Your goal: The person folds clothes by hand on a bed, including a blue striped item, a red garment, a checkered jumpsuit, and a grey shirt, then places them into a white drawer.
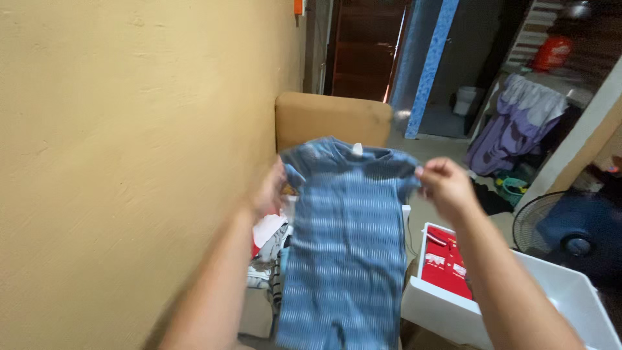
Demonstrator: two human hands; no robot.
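A small blue striped shirt hangs in front of me, held up by its shoulders. My left hand pinches the left shoulder and sleeve. My right hand pinches the right shoulder. The shirt's body drops down to the bottom of the view, its collar with a white tag at the top. Both of my forearms reach up from below.
A yellow wall fills the left. Behind the shirt stands a tan sofa arm. A pile of clothes lies below left. At the right sits a white bin holding red fabric. A fan and hanging purple clothes stand at the right.
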